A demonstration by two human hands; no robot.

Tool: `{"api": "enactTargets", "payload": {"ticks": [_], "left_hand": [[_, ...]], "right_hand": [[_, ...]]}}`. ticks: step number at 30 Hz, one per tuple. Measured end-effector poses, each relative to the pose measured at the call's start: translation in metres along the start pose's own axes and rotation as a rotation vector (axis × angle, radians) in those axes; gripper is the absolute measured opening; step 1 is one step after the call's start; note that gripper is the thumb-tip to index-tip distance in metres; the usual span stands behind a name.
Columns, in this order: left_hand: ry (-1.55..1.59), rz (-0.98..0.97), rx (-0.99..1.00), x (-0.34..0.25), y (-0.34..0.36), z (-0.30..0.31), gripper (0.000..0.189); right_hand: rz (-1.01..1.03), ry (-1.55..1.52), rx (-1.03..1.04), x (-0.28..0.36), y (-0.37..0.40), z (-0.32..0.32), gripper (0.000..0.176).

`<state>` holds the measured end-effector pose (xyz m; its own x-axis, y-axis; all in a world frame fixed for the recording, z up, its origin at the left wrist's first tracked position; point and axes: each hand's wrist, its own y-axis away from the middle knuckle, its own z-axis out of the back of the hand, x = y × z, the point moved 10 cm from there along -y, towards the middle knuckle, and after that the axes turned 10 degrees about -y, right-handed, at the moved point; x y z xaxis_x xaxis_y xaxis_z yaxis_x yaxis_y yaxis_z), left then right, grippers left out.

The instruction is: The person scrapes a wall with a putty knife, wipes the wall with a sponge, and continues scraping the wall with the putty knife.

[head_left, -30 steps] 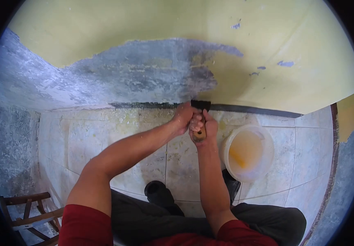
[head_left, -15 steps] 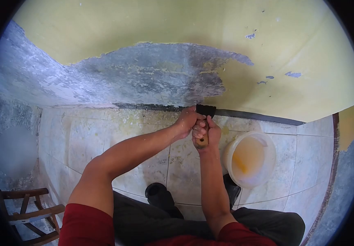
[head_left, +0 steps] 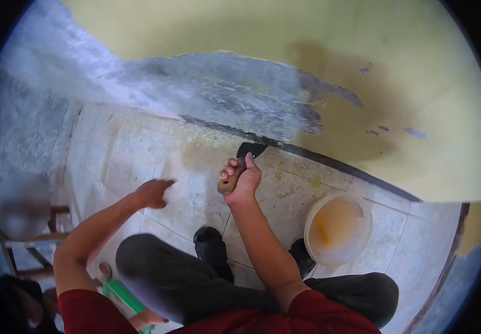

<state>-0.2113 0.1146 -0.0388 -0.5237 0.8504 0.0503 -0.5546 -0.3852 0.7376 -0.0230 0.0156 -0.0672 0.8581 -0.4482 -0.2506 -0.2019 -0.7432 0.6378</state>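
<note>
My right hand (head_left: pixel 243 178) is wrapped round the wooden handle of a putty knife (head_left: pixel 229 185). Its wide black blade (head_left: pixel 251 149) points up toward the foot of the wall, by the dark strip (head_left: pixel 335 162) along the floor. Yellow paint (head_left: pixel 396 61) covers much of the wall, with a large bare grey patch (head_left: pixel 223 83) above the blade. Off to the left, over the tiles, my left hand (head_left: pixel 154 193) is somewhat blurred, its fingers partly apart, with nothing visible in it.
A translucent bucket (head_left: pixel 367 222) of cloudy yellowish liquid stands right of my right foot. Crumbs litter the floor tiles (head_left: pixel 190 150). At lower left are a wooden chair (head_left: pixel 34 238), a green object (head_left: pixel 123 295) and another person's hand (head_left: pixel 147 317). A round smudge blurs the left side.
My left hand has left the putty knife and swung left and down. The right hand has shifted left with the knife, now tilted. The view has turned, bringing the green object and another person into sight.
</note>
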Motion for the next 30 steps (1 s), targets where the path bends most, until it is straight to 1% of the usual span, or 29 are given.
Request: {"api": "enactTargets", "payload": {"ticks": [1, 2, 3, 4, 5, 6, 7, 8, 9, 10, 11, 12, 13, 14, 16, 18, 20, 22, 26, 28, 30], "left_hand": [[-0.028, 0.145, 0.193, 0.029, 0.028, -0.042, 0.078], [-0.095, 0.252, 0.317, 0.053, 0.062, -0.08, 0.078], [-0.046, 0.416, 0.441, 0.055, 0.106, -0.086, 0.073], [0.03, 0.525, 0.669, 0.088, 0.143, -0.159, 0.065], [0.118, 0.601, 0.799, 0.095, 0.196, -0.227, 0.061], [0.168, 0.652, 0.862, 0.116, 0.217, -0.266, 0.057], [0.104, 0.609, 0.806, 0.139, 0.243, -0.312, 0.056], [0.038, 0.535, 0.76, 0.138, 0.273, -0.359, 0.056], [0.447, 0.916, 0.62, 0.132, 0.309, -0.382, 0.08], [0.771, 0.968, 0.746, 0.087, 0.334, -0.363, 0.063], [1.085, 0.991, 0.883, 0.049, 0.335, -0.329, 0.049], [1.043, 0.936, 0.88, 0.063, 0.289, -0.322, 0.049], [1.036, 0.89, 0.848, 0.072, 0.255, -0.308, 0.049], [1.04, 0.862, 0.815, 0.079, 0.234, -0.298, 0.05], [1.059, 0.817, 0.774, 0.084, 0.201, -0.284, 0.05], [1.094, 0.771, 0.719, 0.088, 0.166, -0.27, 0.05], [1.133, 0.738, 0.673, 0.094, 0.146, -0.262, 0.05], [1.175, 0.707, 0.63, 0.101, 0.13, -0.255, 0.05], [1.286, 0.646, 0.518, 0.111, 0.094, -0.245, 0.051], [1.35, 0.604, 0.467, 0.108, 0.071, -0.245, 0.051], [1.407, 0.58, 0.428, 0.104, 0.063, -0.247, 0.051]], "right_hand": [[-0.039, 0.058, 0.001, -0.002, -0.003, -0.002, 0.037], [-0.034, 0.137, 0.024, 0.001, -0.003, -0.006, 0.037], [-0.057, 0.22, 0.042, 0.001, -0.003, -0.005, 0.036], [-0.127, 0.211, 0.054, 0.001, -0.006, 0.0, 0.036], [-0.167, 0.188, 0.068, 0.004, -0.011, 0.004, 0.037], [-0.175, 0.195, 0.094, 0.006, -0.018, 0.002, 0.037], [-0.157, 0.194, 0.099, 0.015, -0.015, 0.009, 0.037], [-0.145, 0.2, 0.073, 0.022, -0.012, 0.017, 0.037], [-0.141, 0.23, 0.089, 0.026, -0.014, 0.011, 0.037], [-0.118, 0.258, 0.098, 0.035, -0.013, 0.008, 0.037], [-0.09, 0.336, 0.088, 0.042, -0.011, 0.009, 0.038], [-0.069, 0.312, 0.058, 0.045, -0.01, 0.005, 0.04], [-0.109, 0.261, 0.13, 0.044, -0.013, 0.002, 0.04], [-0.077, 0.251, 0.14, 0.046, -0.012, -0.001, 0.04], [-0.187, 0.252, 0.153, 0.034, -0.006, 0.001, 0.039], [-0.16, 0.219, 0.134, 0.034, -0.014, 0.007, 0.038], [-0.146, 0.182, 0.106, 0.032, -0.015, 0.01, 0.037], [-0.149, 0.218, 0.062, 0.029, -0.015, 0.013, 0.043], [-0.134, 0.281, 0.04, 0.026, -0.013, 0.014, 0.043], [-0.085, 0.268, -0.066, 0.031, -0.01, 0.019, 0.043], [-0.107, 0.273, -0.032, 0.029, -0.007, 0.023, 0.043]]}}
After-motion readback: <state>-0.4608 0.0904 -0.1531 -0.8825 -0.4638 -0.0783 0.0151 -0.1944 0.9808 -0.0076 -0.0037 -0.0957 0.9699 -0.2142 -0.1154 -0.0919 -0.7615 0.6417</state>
